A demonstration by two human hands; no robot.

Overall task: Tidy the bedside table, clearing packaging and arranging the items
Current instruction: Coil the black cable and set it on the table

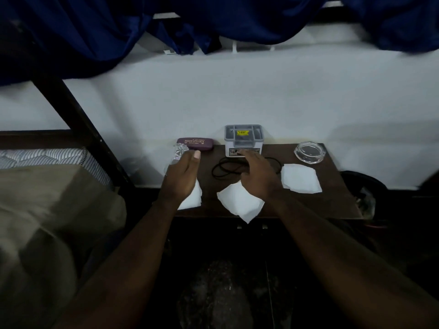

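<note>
two hands reach over a cluttered bedside table [332, 193] at the centre of the frame.
the right hand [257, 173] hovers released, fingers spread and holding nothing, above a looped black cable [223, 170], in front of a grey organiser [243, 135] that sits on a white box [228, 150] at the table's back edge. the left hand [181, 174] is against crumpled clear plastic packaging [178, 150] at the table's left edge; its fingers are hidden, so whether it grasps the plastic cannot be told. a maroon glasses case [195, 144] lies just behind it. three white paper sheets lie along the front: left [194, 198], centre [240, 203] overhanging the edge, right [300, 178]. a glass ashtray [309, 153] stands at the back right. a striped mattress [47, 157] shows at the left.
</note>
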